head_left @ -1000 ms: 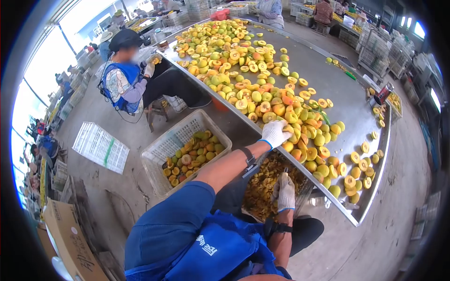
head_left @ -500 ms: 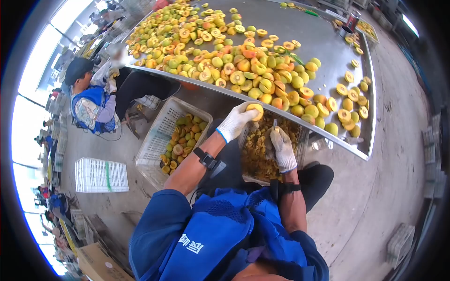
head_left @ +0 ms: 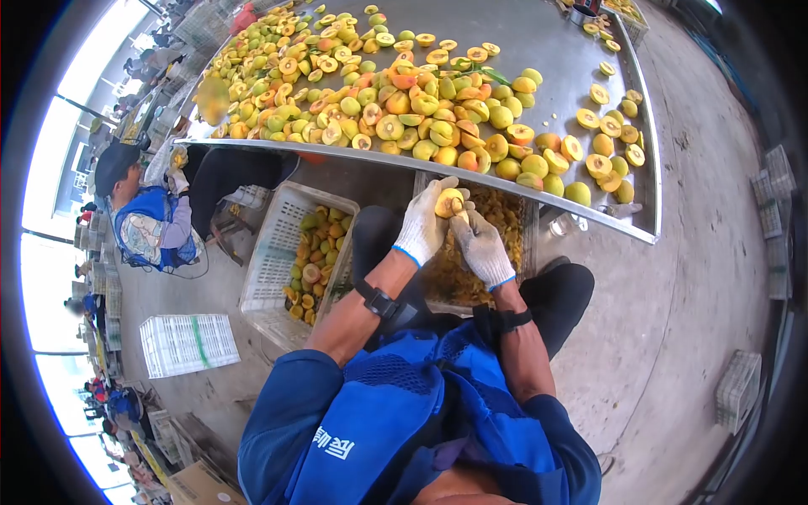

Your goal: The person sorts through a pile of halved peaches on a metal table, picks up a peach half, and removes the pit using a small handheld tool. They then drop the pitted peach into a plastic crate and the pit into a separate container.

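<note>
My gloved left hand [head_left: 425, 220] holds a halved yellow fruit [head_left: 449, 203] just in front of the table's near edge. My gloved right hand [head_left: 481, 241] is closed beside it, its fingertips meeting the fruit; a small pale tool appears in its grip, mostly hidden by the fingers. Both hands are above a crate of peelings and scraps [head_left: 463, 273] between my knees. Many cut fruit halves [head_left: 390, 128] lie heaped on the metal table [head_left: 555, 50] beyond.
A white crate of fruit [head_left: 273, 244] stands at my left, with an upturned white crate [head_left: 189, 343] farther left. A seated co-worker [head_left: 151, 206] works at the table's left. A clear cup [head_left: 566, 225] is beyond my right knee.
My right hand has moved up and left to meet the fruit in my left hand. The view has shifted, so the table sits further left and higher.
</note>
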The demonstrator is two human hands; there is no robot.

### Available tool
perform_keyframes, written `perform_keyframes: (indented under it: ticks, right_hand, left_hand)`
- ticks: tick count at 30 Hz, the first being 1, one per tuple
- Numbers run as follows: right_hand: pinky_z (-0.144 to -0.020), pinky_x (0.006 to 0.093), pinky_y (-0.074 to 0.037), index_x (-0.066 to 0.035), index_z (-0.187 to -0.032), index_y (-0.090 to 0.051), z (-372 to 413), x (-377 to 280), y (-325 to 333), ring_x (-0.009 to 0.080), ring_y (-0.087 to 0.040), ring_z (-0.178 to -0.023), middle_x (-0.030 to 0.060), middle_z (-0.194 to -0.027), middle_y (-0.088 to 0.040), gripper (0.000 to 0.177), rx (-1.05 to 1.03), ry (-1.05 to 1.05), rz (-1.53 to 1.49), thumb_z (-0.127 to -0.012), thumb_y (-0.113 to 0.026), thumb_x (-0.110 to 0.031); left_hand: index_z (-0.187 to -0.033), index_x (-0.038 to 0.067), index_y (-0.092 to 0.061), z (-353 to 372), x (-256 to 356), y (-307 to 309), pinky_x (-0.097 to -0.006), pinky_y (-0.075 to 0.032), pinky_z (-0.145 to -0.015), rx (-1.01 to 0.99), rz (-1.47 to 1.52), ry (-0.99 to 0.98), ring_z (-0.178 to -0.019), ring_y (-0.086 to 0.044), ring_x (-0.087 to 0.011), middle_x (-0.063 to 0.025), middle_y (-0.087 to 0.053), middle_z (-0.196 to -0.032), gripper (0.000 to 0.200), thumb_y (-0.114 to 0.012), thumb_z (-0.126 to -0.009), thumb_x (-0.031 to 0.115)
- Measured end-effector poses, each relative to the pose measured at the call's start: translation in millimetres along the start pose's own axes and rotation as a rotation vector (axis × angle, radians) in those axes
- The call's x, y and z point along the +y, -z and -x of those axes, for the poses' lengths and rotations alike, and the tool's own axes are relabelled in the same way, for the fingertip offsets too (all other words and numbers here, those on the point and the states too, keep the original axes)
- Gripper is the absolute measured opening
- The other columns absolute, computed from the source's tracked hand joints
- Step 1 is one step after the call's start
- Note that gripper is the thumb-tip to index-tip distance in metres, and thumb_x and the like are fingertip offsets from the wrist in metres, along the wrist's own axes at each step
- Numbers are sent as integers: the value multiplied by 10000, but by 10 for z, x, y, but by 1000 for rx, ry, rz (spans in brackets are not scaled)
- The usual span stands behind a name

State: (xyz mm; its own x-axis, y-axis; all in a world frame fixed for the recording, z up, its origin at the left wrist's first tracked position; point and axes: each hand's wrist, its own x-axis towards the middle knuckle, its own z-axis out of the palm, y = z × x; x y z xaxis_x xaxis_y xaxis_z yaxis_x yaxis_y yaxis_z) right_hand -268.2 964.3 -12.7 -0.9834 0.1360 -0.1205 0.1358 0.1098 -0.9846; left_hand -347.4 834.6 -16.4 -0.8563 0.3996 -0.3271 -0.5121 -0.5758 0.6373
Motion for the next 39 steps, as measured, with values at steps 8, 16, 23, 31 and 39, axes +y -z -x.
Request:
perform_keyframes:
  ticks: [8,16,23,31,39]
  right_hand:
    - [-890,367,-538,26,-1259,-665,-26,80,-97,211,-679,-945,199,-1016,-745,382,20,-48,-110,-1082,-583,-302]
    - [-798,382,-535,29,-1222,-662,-12,-3,-185,240,-668,-875,212,-947,-725,366,83,1,-13,-1094,-567,-301]
    - [-780,457,-533,46,-1158,-636,-29,9,-196,488,-695,-910,339,-919,-676,378,59,-15,86,-1096,-544,-315]
    - [-750,462,-545,38,-1223,-626,-53,297,-239,405,-688,-809,248,-949,-718,439,15,121,5,-1109,-511,-370]
    - [-664,322,-516,-6,-1192,-681,-24,17,-76,148,-617,-776,70,-913,-698,438,-214,-282,-112,-1117,-504,-400]
  left_hand:
    - [-1164,-27,-695,-75,-96,-93,-362,-593,-750,208,-251,-125,-801,-694,-221,-126,-703,-912,578,-535,-1089,524]
    - [-967,11,-712,-202,-165,-93,-345,-548,-630,370,-219,-133,-677,-640,-208,-104,-685,-820,703,-415,-1088,637]
    - [-834,8,-724,-247,-176,-80,-320,-527,-664,453,-360,-179,-677,-618,-179,-86,-682,-747,760,-372,-1100,626]
    - [-823,5,-733,-179,-147,-131,-319,-549,-626,401,-391,-147,-641,-647,-186,-102,-705,-747,751,-408,-1094,625]
    - [-798,-8,-742,-85,-29,-267,-312,-532,-536,423,-418,-111,-545,-639,-196,-119,-712,-703,742,-423,-1098,591]
